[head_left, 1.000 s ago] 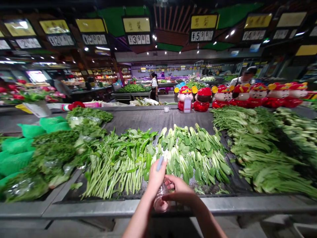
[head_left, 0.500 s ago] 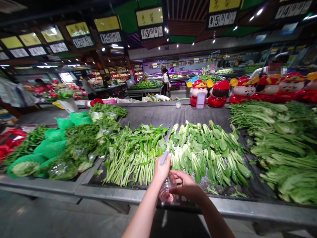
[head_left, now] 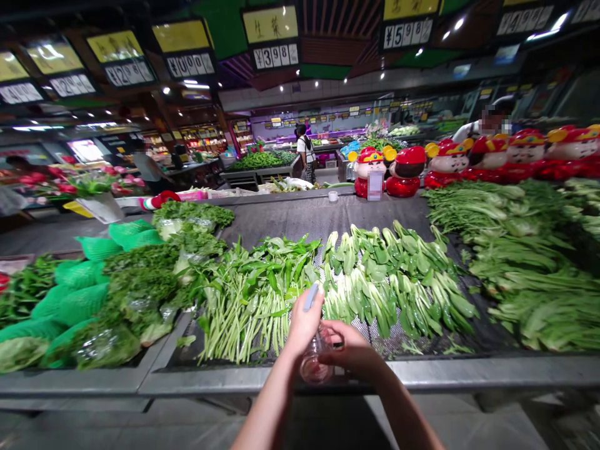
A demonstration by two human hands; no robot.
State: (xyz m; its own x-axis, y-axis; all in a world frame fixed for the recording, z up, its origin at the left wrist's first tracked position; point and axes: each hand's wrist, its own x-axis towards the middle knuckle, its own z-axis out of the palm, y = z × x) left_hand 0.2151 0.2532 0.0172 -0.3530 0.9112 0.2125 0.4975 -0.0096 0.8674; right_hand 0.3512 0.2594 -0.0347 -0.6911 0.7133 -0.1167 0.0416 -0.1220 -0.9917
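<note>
A clear plastic bottle is held low in front of me, over the front edge of the vegetable stand. My left hand is closed round its upper part, and a grey piece sticks up above the thumb. From the right, my right hand curls its fingers and thumb against the side of the bottle. The hands cover much of the bottle's neck and middle. Just beyond them lie long-stemmed leafy greens on the left and rows of bok choy on the right, all on the sloping black bed.
A metal rail runs along the stand's front. Bagged lettuce and green net-wrapped heads lie to the left, more leafy vegetables to the right. Red figurines line the back ledge. Price signs hang overhead. A person stands farther back.
My view has turned slightly, so the signs, figurines and side vegetables sit farther left. Both hands keep nearly the same place on the bottle, with the right fingers slightly shifted.
</note>
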